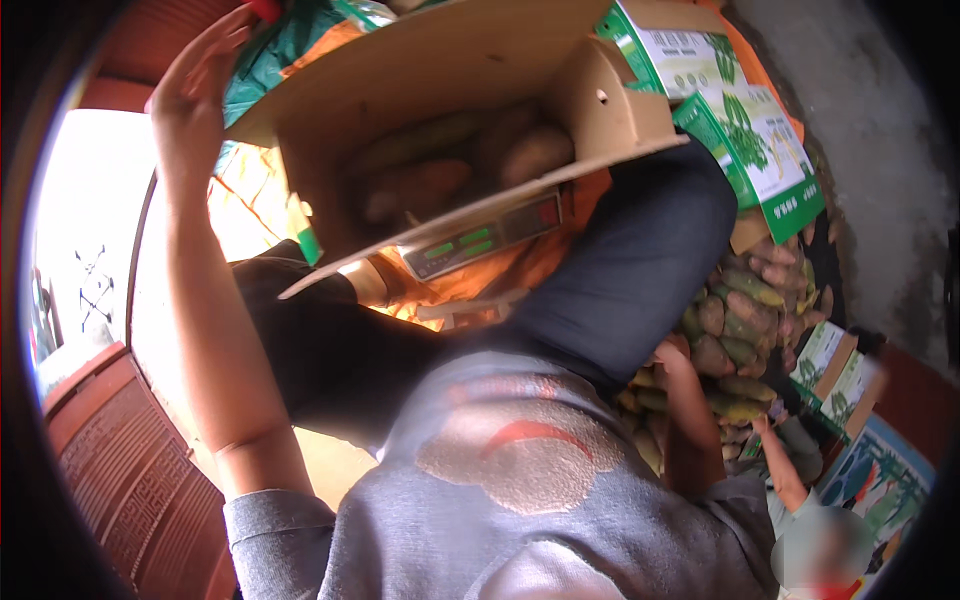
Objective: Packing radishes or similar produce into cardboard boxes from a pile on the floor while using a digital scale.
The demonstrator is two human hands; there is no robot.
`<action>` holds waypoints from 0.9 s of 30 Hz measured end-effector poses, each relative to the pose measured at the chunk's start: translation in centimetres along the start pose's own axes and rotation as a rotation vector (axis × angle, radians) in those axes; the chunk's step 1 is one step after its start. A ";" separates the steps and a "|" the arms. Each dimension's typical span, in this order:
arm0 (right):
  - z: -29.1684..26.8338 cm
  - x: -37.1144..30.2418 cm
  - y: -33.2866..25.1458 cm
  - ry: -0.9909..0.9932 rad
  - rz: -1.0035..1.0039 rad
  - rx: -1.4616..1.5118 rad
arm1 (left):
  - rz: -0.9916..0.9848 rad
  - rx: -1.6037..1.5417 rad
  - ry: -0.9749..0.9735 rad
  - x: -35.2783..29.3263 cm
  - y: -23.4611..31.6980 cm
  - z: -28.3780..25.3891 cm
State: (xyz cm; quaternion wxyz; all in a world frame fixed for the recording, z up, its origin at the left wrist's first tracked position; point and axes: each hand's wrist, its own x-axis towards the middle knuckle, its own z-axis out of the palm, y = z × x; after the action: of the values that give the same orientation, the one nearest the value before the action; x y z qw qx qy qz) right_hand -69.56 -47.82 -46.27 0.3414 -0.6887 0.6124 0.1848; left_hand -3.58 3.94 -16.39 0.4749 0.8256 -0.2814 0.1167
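Note:
My left arm reaches up along the left side, and my left hand (pixel 195 85) is raised beside an open cardboard box (pixel 420 60). Its fingers are stretched out, with a small red thing (pixel 265 9) close to the fingertips. Inside the box lie several root vegetables (pixel 540 152), brownish and green, partly in shadow. The box rests on a digital scale (pixel 485 238) with a lit green display, between my legs. My right hand (pixel 672 350) is low by my right thigh, at the edge of a pile of green and reddish-brown root vegetables (pixel 745 310); its fingers are mostly hidden.
Green-and-white printed cartons (pixel 755 145) stand right of the box, and more cartons (pixel 835 375) lie beyond the pile. Another person's hand (pixel 765 425) is at the pile's lower right. A carved reddish-brown wooden panel (pixel 135 470) is at left. Orange sheeting (pixel 250 195) lies beneath the box.

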 end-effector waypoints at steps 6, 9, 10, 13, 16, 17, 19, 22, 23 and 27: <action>-10.7 -5.3 -18.6 0.142 -0.056 0.116 | 0.028 0.220 -0.089 -0.4 2.2 0.2; -17.3 -9.6 -25.9 0.251 -0.404 0.216 | -0.036 0.222 -0.166 0.2 3.4 -0.1; -19.3 -10.0 -27.6 0.329 -0.476 0.149 | -0.039 0.213 -0.163 0.2 3.3 0.0; -19.2 -16.4 -38.3 0.302 -0.792 0.098 | -0.088 0.221 -0.244 -0.6 3.3 -0.2; -15.8 -22.2 -47.3 0.169 -1.058 -0.080 | 0.057 0.224 -0.257 -0.9 5.3 -0.3; -14.5 -25.0 -49.8 0.138 -1.148 -0.177 | 0.053 0.223 -0.253 -1.3 6.0 -0.4; -12.0 -26.9 -53.7 0.058 -1.378 -0.447 | 0.018 0.237 -0.252 -1.3 4.2 0.3; -6.4 -26.1 -58.2 -0.069 -1.528 -0.741 | -0.021 0.240 -0.280 -1.7 5.8 0.0; -3.5 -25.8 -59.5 -0.102 -1.685 -0.834 | -0.059 0.287 -0.282 -2.4 6.4 -0.4; 2.1 -26.7 -62.1 -0.113 -1.490 -1.278 | -0.062 0.309 -0.283 -2.5 3.0 -0.2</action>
State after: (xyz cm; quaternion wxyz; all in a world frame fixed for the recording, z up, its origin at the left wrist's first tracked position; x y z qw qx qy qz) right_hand -13.83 -26.20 -14.61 -0.0372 -0.9438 -0.2110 0.2514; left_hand -7.31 3.78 -15.29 0.3017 0.9050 -0.2987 0.0269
